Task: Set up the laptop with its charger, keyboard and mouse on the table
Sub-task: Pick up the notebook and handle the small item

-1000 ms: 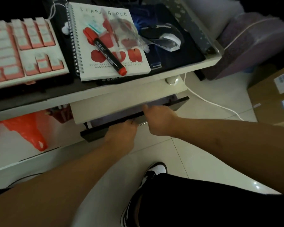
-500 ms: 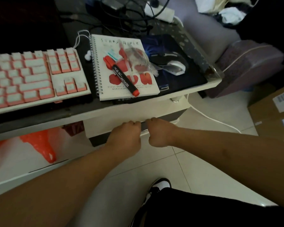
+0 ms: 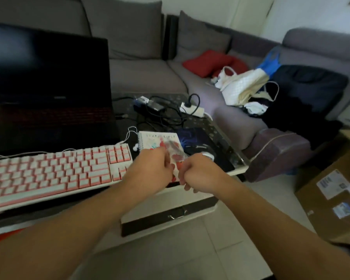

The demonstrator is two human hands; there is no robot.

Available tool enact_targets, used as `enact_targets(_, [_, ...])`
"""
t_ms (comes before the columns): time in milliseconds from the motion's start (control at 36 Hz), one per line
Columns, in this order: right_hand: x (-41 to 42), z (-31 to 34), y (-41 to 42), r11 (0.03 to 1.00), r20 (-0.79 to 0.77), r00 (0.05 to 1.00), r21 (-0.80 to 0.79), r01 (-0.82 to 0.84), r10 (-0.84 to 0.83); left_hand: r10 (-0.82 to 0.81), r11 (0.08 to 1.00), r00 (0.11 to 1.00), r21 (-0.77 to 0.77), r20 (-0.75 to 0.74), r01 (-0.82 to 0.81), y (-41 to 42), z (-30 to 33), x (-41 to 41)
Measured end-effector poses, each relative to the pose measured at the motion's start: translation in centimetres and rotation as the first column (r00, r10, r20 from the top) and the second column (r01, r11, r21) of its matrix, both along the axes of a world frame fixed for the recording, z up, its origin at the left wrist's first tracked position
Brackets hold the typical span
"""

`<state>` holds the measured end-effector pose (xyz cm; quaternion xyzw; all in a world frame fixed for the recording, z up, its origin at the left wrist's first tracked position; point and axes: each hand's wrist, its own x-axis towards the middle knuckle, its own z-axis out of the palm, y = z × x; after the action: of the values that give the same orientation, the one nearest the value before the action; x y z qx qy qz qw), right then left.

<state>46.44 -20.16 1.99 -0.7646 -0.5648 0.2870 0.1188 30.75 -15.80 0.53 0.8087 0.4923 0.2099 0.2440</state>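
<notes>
Hovering two hands (image 3: 150, 168) (image 3: 198, 174), perhaps empty, one keyboard (image 3: 49, 174), one laptop (image 3: 49, 87)

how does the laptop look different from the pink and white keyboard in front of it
The laptop is black, while the keyboard has white keys with pink sides and glow. The laptop's screen stands upright and dark, and its own keys show only a faint red glow; the keyboard lies flat along the table's front edge. The laptop sits farther back, the keyboard nearer the person. Both rest on the same dark-topped table, left of the notebook.
</notes>
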Motion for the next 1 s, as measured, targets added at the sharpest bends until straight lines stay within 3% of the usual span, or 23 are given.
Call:
enact_targets(194, [0.2,0.6,3.3,0.979,0.042,0.99,0.159,0.124,-0.133,0.121,0.991,0.986,-0.05,-0.111,-0.127,3.2,2.0,-1.3])
enact_targets(417, [-1.3,-1.2,7.5,0.98,0.19,0.966,0.124,0.154,-0.176,0.172,0.948,0.973,-0.243,-0.154,-0.206,4.7,0.3,-0.5])
enact_targets(583, [-2.4,-2.1,8.9,0.992,0.406,0.906,0.093,0.089,-0.119,0.233,0.935,0.937,-0.204,-0.262,-0.289,6.1,-0.8,2.1])
enact_targets(722, [-2.3,-2.3,9.3,0.985,0.389,0.905,0.071,0.158,-0.173,0.265,0.909,0.898,-0.22,-0.352,-0.354,6.4,-1.5,2.8])
enact_targets(917, [-2.4,-1.6,8.5,0.989,0.493,0.863,-0.034,0.144,-0.109,0.302,0.908,0.888,-0.179,-0.348,-0.379,5.6,-1.0,3.1])
enact_targets(1000, [-2.5,-1.7,8.3,0.985,0.458,0.878,-0.027,0.171,-0.14,0.295,0.909,0.897,-0.194,-0.328,-0.37,5.4,-0.6,3.2])
